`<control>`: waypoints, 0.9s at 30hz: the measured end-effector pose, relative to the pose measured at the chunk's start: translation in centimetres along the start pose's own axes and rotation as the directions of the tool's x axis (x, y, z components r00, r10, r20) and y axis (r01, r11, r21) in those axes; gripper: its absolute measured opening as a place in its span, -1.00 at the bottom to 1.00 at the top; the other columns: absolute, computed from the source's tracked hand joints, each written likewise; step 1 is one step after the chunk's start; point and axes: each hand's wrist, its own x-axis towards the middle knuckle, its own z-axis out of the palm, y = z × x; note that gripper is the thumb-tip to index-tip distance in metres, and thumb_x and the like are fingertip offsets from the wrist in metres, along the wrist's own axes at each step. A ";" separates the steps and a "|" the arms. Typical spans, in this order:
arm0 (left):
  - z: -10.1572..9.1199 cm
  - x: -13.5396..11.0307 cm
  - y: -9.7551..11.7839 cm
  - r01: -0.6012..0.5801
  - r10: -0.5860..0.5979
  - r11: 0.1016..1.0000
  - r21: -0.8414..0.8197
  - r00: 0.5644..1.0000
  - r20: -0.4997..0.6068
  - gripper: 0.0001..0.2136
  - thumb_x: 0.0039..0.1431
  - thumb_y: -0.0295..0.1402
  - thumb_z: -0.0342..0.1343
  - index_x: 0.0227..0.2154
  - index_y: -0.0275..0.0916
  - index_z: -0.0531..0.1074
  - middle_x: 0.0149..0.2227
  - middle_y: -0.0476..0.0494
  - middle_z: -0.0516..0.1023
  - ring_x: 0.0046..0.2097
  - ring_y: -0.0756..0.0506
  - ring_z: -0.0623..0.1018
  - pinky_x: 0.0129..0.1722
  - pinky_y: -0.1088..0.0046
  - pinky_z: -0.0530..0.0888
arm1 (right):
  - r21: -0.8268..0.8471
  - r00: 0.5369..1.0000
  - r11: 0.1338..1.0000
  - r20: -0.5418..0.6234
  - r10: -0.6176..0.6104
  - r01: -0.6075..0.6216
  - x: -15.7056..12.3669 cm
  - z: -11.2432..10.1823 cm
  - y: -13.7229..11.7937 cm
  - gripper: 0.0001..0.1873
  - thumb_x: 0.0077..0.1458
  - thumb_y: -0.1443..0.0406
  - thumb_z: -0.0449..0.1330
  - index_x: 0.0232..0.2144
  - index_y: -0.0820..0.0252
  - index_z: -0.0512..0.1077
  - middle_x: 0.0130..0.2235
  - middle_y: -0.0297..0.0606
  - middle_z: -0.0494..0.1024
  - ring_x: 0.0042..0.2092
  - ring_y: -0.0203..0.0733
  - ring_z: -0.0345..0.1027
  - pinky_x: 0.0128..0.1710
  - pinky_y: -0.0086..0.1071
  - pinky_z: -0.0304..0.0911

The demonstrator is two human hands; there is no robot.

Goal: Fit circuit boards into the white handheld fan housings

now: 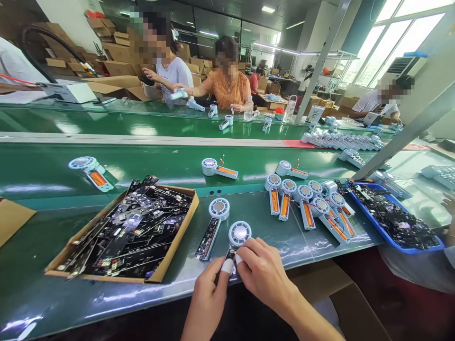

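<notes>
A pale blue handheld fan (240,234) with a round slotted head lies at the table's near edge, its handle toward me. My left hand (212,289) is closed around the handle, thumb over a black circuit board (230,255). Bent and pressed together, the fingers of my right hand (265,265) grip the fan where head and handle meet; the fingertips are partly hidden. White covers wrap some of my fingertips. Just left of it lies another fan (219,208), a black board along its handle. A shallow cardboard tray (195,203) of loose black circuit boards stands further left.
Several fans with orange cells (304,192) are clustered to the right, beside a blue tray (386,237) of black boards. More fans lie on the green conveyor belt (170,161). A slanted metal post (401,128) rises at right. Co-workers sit across the belt.
</notes>
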 end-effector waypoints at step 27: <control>-3.5 1.9 1.9 -0.550 0.392 0.745 0.378 0.819 0.418 -0.67 0.37 -0.37 -0.10 -0.10 -0.09 0.59 -0.20 -0.17 0.66 -0.20 -0.17 0.65 -0.22 0.43 0.55 | 0.151 0.979 0.987 0.183 -0.084 0.056 0.8 -1.1 0.9 -0.76 0.24 0.51 0.07 -0.21 0.15 0.47 -0.29 -0.24 0.53 -0.26 -0.17 0.37 -0.31 -0.40 0.29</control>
